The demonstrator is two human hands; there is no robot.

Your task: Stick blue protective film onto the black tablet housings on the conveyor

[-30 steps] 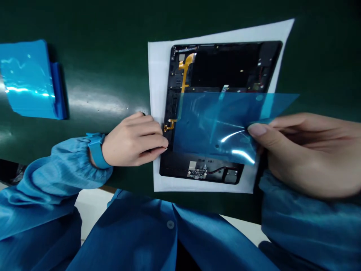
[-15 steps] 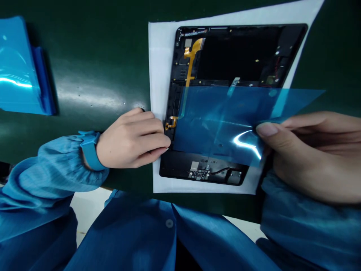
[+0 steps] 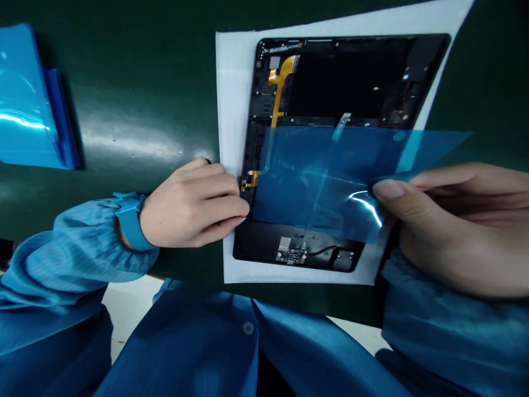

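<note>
An opened black tablet housing [image 3: 343,77] lies on a white foam sheet [image 3: 231,88], its orange flex cable [image 3: 278,99] and a small circuit board [image 3: 291,256] showing. A clear blue film [image 3: 309,171] extends over the lower middle of the housing. My right hand [image 3: 458,231] pinches the film's right part between thumb and forefinger. At the housing's left edge, my left hand [image 3: 196,207] is closed with its fingertips against that edge; what they pinch, if anything, is too small to make out.
A stack of shiny blue film [image 3: 25,105] lies at the far left of the dark green table [image 3: 136,71]. Blue sleeves cover both my forearms, and my blue garment fills the bottom of the view.
</note>
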